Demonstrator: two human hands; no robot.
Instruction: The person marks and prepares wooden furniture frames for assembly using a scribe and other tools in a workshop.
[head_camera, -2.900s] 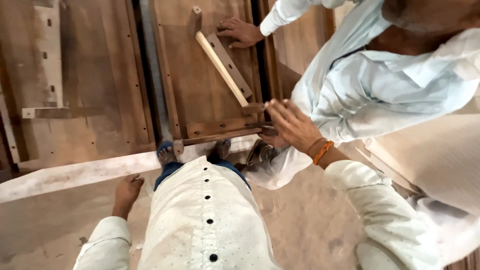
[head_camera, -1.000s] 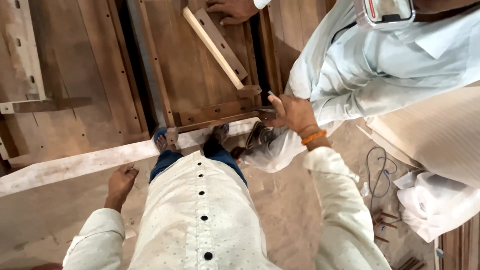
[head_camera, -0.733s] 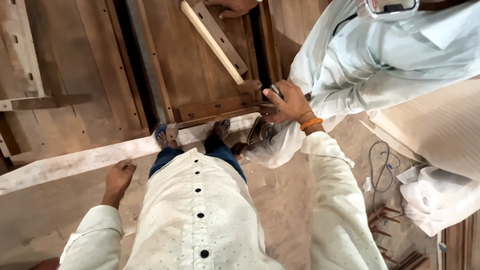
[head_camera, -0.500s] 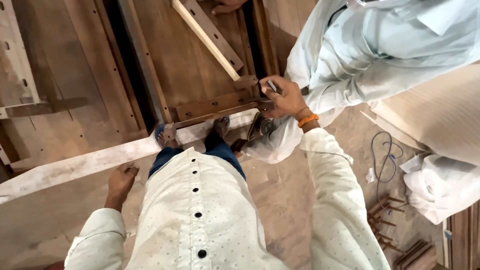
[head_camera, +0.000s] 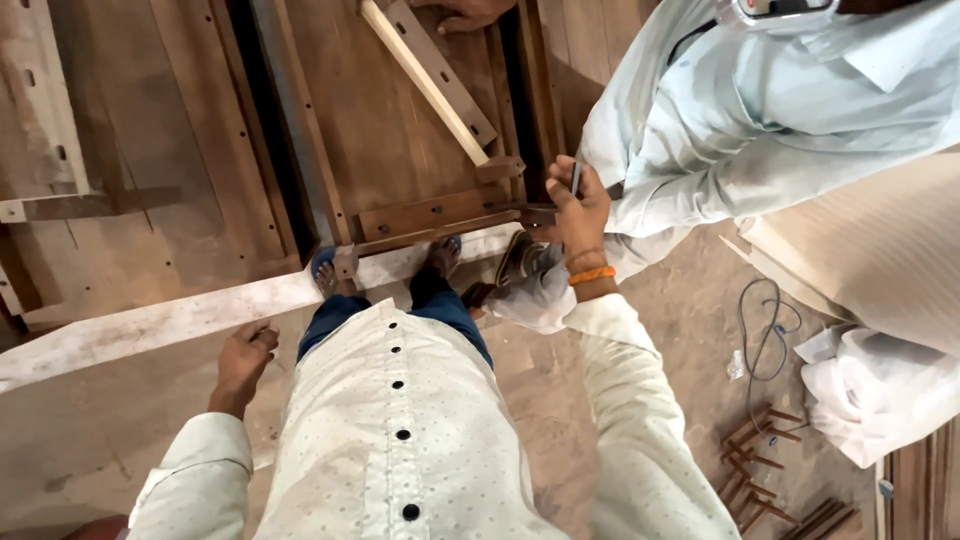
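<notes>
My right hand (head_camera: 580, 215), with an orange band at the wrist, is closed around a thin grey tool (head_camera: 575, 178) at the near right corner of a brown wooden frame (head_camera: 430, 212) that lies on the floor. My left hand (head_camera: 245, 352) hangs by my side with its fingers curled and nothing in it, above a pale plank (head_camera: 170, 320). A light wooden strip (head_camera: 425, 82) lies slantwise across the frame. My feet (head_camera: 335, 268) stand at the frame's near edge.
A co-worker in a light blue shirt (head_camera: 760, 110) crouches on the right, with one hand (head_camera: 468, 12) on the frame's far end. A blue cable (head_camera: 768, 335), brown wooden pegs (head_camera: 755, 455) and a white bag (head_camera: 880, 390) lie on the right. Wooden panels (head_camera: 120, 150) are on the left.
My right hand has reached forward to the frame's corner and now grips the thin tool upright. My left hand has stayed by my side. The view has tilted slightly.
</notes>
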